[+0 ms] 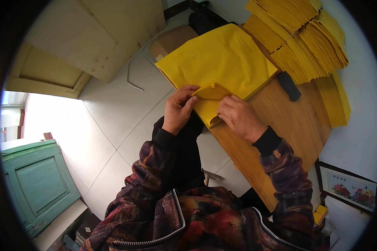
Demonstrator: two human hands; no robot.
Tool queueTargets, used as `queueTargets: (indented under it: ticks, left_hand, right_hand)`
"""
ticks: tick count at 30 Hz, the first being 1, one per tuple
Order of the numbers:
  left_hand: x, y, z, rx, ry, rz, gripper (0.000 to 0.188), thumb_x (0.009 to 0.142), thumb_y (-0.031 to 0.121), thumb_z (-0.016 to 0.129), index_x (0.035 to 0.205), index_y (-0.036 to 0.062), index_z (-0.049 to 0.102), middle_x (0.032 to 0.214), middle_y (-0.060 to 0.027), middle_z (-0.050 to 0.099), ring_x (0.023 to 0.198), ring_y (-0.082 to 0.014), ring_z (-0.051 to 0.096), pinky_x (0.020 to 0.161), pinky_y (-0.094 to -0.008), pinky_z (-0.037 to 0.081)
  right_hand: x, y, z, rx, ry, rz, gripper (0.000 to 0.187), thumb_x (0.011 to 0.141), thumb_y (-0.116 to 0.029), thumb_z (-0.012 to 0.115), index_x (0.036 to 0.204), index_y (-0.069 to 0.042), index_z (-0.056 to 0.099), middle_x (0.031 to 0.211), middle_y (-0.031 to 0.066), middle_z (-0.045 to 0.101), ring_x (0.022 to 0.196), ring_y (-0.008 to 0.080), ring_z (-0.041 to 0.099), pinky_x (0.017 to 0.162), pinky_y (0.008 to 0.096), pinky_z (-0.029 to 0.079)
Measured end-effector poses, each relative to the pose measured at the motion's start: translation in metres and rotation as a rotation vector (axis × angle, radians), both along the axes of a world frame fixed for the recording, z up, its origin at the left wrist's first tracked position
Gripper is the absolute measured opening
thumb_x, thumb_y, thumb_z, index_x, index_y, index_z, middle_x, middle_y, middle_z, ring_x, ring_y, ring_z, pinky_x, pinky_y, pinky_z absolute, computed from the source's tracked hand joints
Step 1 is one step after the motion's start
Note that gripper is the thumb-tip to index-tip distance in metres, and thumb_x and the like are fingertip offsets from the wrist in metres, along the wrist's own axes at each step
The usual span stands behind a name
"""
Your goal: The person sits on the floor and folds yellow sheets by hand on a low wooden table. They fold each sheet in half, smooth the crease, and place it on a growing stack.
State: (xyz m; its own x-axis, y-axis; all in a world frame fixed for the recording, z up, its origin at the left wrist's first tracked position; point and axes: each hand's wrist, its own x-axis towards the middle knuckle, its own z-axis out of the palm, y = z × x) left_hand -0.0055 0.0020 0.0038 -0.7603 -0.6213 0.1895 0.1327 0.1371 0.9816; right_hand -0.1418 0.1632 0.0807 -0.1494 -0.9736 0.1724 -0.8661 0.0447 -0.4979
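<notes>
Both hands pinch one yellow sheet at the desk's near edge. The left hand and right hand fold its corner.

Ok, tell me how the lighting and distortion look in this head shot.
Head view: fisheye bends the wooden table edges, with a black vignette ringing the frame; the window area at left is blown out white; the left hand, right hand and yellow paper sheet are evenly lit and sharp.
</notes>
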Motion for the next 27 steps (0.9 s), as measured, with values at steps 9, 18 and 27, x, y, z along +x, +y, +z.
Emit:
queueTargets:
  ticks: [9, 18, 27]
  left_hand:
    - [0.001, 0.0, 0.001, 0.033, -0.003, 0.001, 0.012, 0.087, 0.003, 0.065, 0.096, -0.0037, 0.065, 0.11, -0.0099, 0.066, 0.096, -0.0188, 0.062, 0.084, -0.0279, 0.048]
    - [0.0, -0.002, -0.004, 0.001, 0.001, 0.005, 0.01, 0.087, -0.001, 0.059, 0.094, -0.0052, 0.065, 0.111, -0.0138, 0.065, 0.103, -0.0228, 0.061, 0.091, -0.0309, 0.045]
    - [0.0, 0.0, 0.003, 0.071, 0.004, -0.026, 0.013, 0.088, -0.001, 0.058, 0.098, -0.0049, 0.065, 0.113, -0.0102, 0.064, 0.103, -0.0203, 0.059, 0.091, -0.0284, 0.044]
  right_hand:
    - [-0.008, -0.009, 0.004, 0.11, -0.162, 0.006, 0.008, 0.078, -0.004, 0.065, 0.081, -0.003, 0.058, 0.082, 0.0106, 0.056, 0.082, 0.0302, 0.056, 0.069, 0.0379, 0.047]
    - [-0.025, 0.034, 0.005, 0.091, -0.462, -0.395, 0.01, 0.084, -0.009, 0.063, 0.088, -0.001, 0.059, 0.082, 0.0151, 0.061, 0.076, 0.0317, 0.061, 0.066, 0.037, 0.048]
    - [-0.13, 0.127, -0.041, -0.113, 0.346, -1.086, 0.013, 0.086, -0.01, 0.063, 0.097, -0.006, 0.061, 0.095, 0.0184, 0.06, 0.087, 0.039, 0.058, 0.076, 0.0446, 0.048]
